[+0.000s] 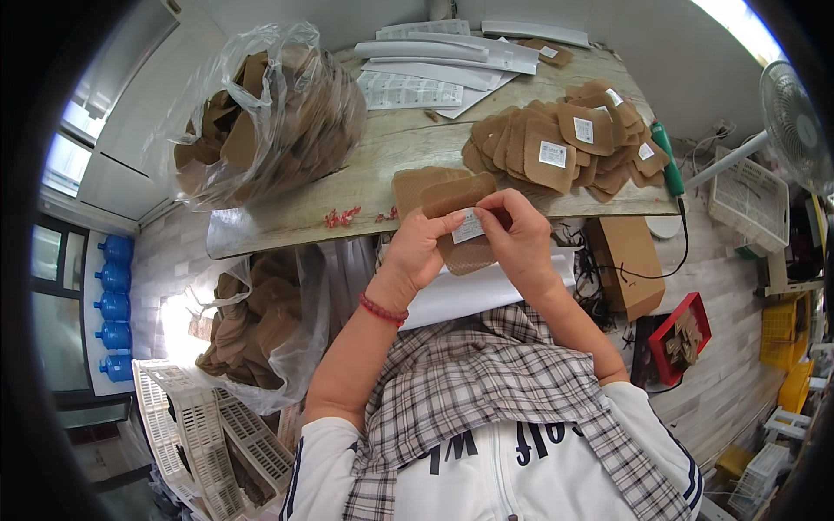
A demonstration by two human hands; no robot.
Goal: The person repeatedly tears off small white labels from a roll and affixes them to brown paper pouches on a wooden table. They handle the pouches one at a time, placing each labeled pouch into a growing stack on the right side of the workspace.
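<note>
Near the table's front edge, my left hand [413,250] is closed around a flat brown mesh pad [469,260] with rounded corners, its thumb lying on top. On the pad's face is a small white printed label [467,227]. My right hand [526,241] pinches at the label's right edge with thumb and forefinger; whether it grips the pad there too is hidden. Just beyond my hands, a few more brown pads [410,185] lie on the tabletop. To the right spreads a heap of brown pads [504,143], several with white labels.
A clear plastic bag [295,113] full of brown pieces stands at the table's left. White label sheets [408,89] lie at the back. Small red bits [341,217] sit by the front edge. A green-handled tool [669,165] with a cord hangs at the right edge, near a fan [795,122].
</note>
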